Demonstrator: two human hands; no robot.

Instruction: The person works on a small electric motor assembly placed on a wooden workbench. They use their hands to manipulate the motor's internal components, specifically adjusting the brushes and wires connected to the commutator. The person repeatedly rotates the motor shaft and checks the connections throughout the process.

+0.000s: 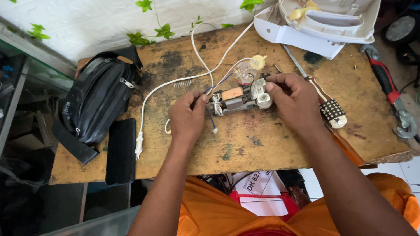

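Both hands are working on a small electric motor at the middle of the workbench.

Left hand (187, 114) fingers are pinching together on a thin blue wire (211, 119) at the motor's (238, 99) winding end, while the right hand (294, 99) is clamping the white gear housing (261, 93); keeping that grip firm and the pull gentle should spare the wire's joint. The white power cord (175, 83) is trailing across the wooden bench (245, 144), with a screwdriver (321, 98) just beside the right hand.

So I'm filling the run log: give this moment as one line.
left hand: pinching wire | right hand: gripping motor end | motor: on table | screwdriver: lying by right hand
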